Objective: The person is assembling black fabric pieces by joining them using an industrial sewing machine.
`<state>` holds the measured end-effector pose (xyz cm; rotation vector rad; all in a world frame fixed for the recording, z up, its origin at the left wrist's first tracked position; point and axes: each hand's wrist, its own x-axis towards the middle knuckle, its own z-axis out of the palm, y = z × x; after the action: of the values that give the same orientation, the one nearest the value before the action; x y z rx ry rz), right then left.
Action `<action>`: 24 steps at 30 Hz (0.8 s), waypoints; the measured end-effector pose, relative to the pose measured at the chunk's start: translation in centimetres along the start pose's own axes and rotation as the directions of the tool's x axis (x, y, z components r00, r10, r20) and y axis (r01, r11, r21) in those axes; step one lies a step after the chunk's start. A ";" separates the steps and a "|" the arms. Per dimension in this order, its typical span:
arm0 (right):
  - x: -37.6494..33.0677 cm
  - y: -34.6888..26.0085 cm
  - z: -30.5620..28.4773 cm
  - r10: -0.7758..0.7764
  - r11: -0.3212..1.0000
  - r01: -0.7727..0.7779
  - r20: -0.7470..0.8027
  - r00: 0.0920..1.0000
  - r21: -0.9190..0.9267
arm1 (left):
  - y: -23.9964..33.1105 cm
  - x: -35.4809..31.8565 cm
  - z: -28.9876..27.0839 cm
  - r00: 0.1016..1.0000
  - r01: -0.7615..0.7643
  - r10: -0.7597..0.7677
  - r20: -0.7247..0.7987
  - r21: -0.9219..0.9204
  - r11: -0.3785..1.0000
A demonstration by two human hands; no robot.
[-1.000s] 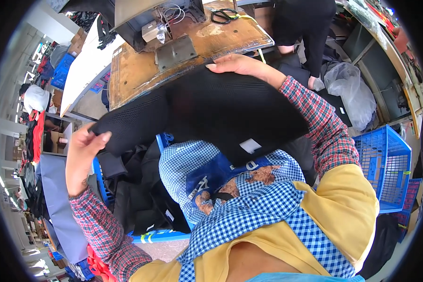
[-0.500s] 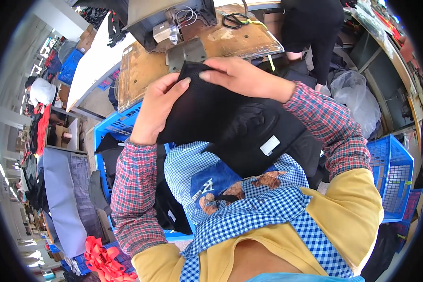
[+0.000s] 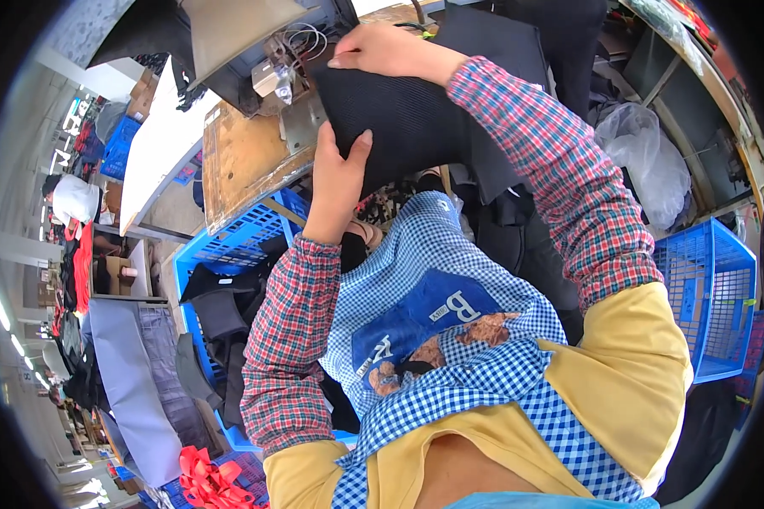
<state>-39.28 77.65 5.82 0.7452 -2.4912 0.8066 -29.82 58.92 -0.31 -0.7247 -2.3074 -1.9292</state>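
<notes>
Over on the far left, a person in a white top [image 3: 75, 199] bends over among racks of dark clothes, well apart from the work. Red ribbon [image 3: 202, 479] lies bunched at the bottom left. Next comes a blue crate [image 3: 229, 246] holding dark garments [image 3: 216, 310], tucked just under the edge of the worn wooden table [image 3: 242, 157]. Grey cloth [image 3: 136, 382] hangs beside the crate.

At the table, the left hand [image 3: 341, 174] comes up from a red plaid sleeve, thumb pressed onto the near face of the black fabric [image 3: 403, 114], fingers hidden behind it, so it grips the lower left edge. The fabric is a folded, ribbed black piece, held up above the person's lap and against the sewing machine [image 3: 267, 64], whose metal plate [image 3: 301, 123] shows just left of it. The right hand [image 3: 390, 49] lies flat on top of the fabric, fingers stretched out toward the machine, pressing rather than clenching.

Below the hands is a blue checked apron over a yellow shirt. Further right, a clear plastic bag [image 3: 645, 157] sits near more dark cloth, and another blue crate [image 3: 717, 297] stands at the right edge.
</notes>
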 end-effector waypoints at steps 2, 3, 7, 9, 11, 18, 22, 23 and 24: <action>1.3 0.2 0.6 -0.014 0.999 0.017 0.052 0.999 -0.048 | -0.7 0.6 -0.1 0.999 0.006 -0.005 -0.041 0.017 1.000; 1.6 0.3 0.9 -0.009 0.999 0.012 0.048 0.999 -0.048 | -1.1 0.9 -0.4 0.999 0.006 -0.006 -0.035 0.019 1.000; 2.8 0.7 2.4 -0.041 0.999 0.042 0.050 0.998 -0.018 | -2.4 1.4 -1.0 0.997 0.046 -0.052 -0.048 -0.128 0.991; 3.1 0.7 3.2 -0.033 0.999 0.033 0.060 0.998 0.006 | -2.5 1.1 -1.2 0.991 0.104 -0.119 -0.062 -0.208 0.973; 3.4 0.9 3.5 -0.038 0.999 0.037 0.077 0.996 0.004 | -2.5 1.0 -1.2 0.990 0.119 -0.134 -0.054 -0.228 0.966; 3.3 0.5 3.7 -0.057 0.998 0.056 0.095 0.994 0.009 | -2.4 0.5 -1.6 0.988 0.138 -0.150 -0.028 -0.256 0.957; 2.8 -0.1 3.3 -0.011 0.999 0.005 0.119 0.993 0.046 | -2.0 0.0 -1.5 0.986 0.151 -0.165 -0.037 -0.243 0.958; 2.8 0.1 3.3 -0.030 0.999 0.024 0.118 0.993 0.048 | -2.0 0.1 -1.3 0.986 0.148 -0.163 -0.033 -0.272 0.951; 2.8 0.2 3.2 -0.049 0.998 0.044 0.117 0.992 0.051 | -1.9 0.1 -1.2 0.987 0.145 -0.161 -0.028 -0.301 0.943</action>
<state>-42.24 74.77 4.78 0.8887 -2.5562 0.8305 -30.91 57.59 -1.76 -0.5164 -2.1232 -2.3687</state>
